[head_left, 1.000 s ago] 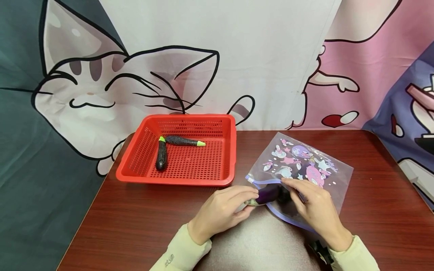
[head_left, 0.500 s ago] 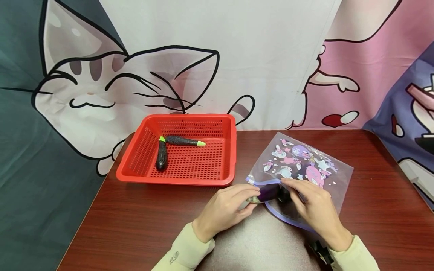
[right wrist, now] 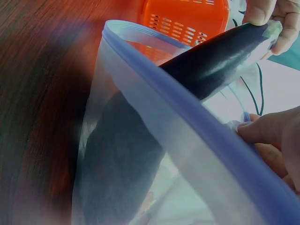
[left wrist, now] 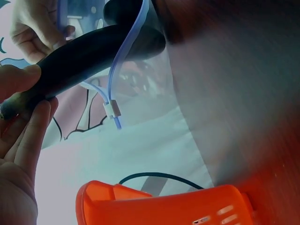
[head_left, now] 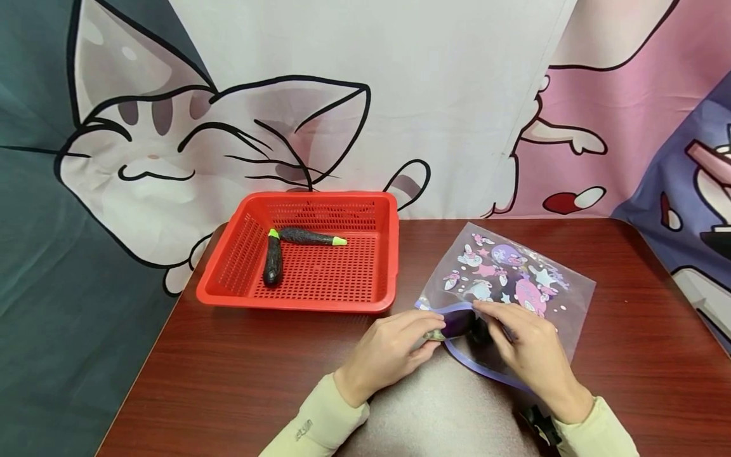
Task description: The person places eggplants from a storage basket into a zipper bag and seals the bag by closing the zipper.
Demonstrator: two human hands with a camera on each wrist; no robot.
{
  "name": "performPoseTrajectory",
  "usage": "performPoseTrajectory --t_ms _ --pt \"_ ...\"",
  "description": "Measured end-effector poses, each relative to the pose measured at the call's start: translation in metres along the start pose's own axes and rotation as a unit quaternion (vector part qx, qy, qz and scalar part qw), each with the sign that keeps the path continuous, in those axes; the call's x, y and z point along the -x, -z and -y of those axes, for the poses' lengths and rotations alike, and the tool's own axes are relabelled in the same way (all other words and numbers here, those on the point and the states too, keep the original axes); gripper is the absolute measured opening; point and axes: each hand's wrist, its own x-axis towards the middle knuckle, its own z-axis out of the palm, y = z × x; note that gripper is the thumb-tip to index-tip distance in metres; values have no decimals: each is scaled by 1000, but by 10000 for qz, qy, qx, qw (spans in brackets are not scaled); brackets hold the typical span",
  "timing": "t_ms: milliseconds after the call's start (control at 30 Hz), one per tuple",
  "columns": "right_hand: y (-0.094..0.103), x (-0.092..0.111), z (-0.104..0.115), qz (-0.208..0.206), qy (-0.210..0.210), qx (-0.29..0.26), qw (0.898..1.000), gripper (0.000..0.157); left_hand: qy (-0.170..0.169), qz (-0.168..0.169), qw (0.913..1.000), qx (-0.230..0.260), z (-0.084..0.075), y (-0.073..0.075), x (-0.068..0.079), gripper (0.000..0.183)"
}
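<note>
My left hand point(head_left: 385, 352) grips a dark purple eggplant point(head_left: 457, 324) by its pale stem end. In the left wrist view the eggplant point(left wrist: 77, 58) slants through the mouth of a clear zip bag, its far end inside. The bag point(head_left: 442, 279) has cartoon prints and a purple zip edge, with a white slider point(left wrist: 112, 108) at one end. My right hand point(head_left: 531, 349) pinches the upper edge of the mouth and holds it apart from the lower edge. Another dark rounded shape point(left wrist: 123, 11) shows inside the bag, partly hidden.
A red perforated basket point(head_left: 365, 307) stands at the table's back left, with two dark zucchini point(head_left: 273, 260) with bright green ends in it. The bag lies on the brown wooden table point(head_left: 228, 368). A cartoon-print cloth point(head_left: 457, 95) hangs behind.
My left hand has moved slightly right, pushing the eggplant a little deeper into the bag. The right hand keeps its place on the bag's edge.
</note>
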Motion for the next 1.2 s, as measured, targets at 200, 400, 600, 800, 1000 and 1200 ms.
performPoseTrajectory --t_ms 200,400,600,800,1000,1200 --pt "1 0 1 -14 -24 -1 10000 46 95 -52 9997 -208 0 -5 -1 35" --pt "1 0 1 14 -58 -18 10000 47 191 -166 9984 -507 0 -7 -1 30" --pt "1 0 1 11 -39 -15 10000 47 289 -115 9983 -502 -2 -10 -1 29" --pt "1 0 2 41 -101 -31 9999 47 337 3 9981 -524 -6 -13 -1 29" --pt "0 0 2 73 -96 -90 9999 47 381 110 9980 -499 -10 -17 -2 31" --pt "-1 0 2 85 -74 -124 9999 47 453 221 9974 -507 -13 -21 -1 33"
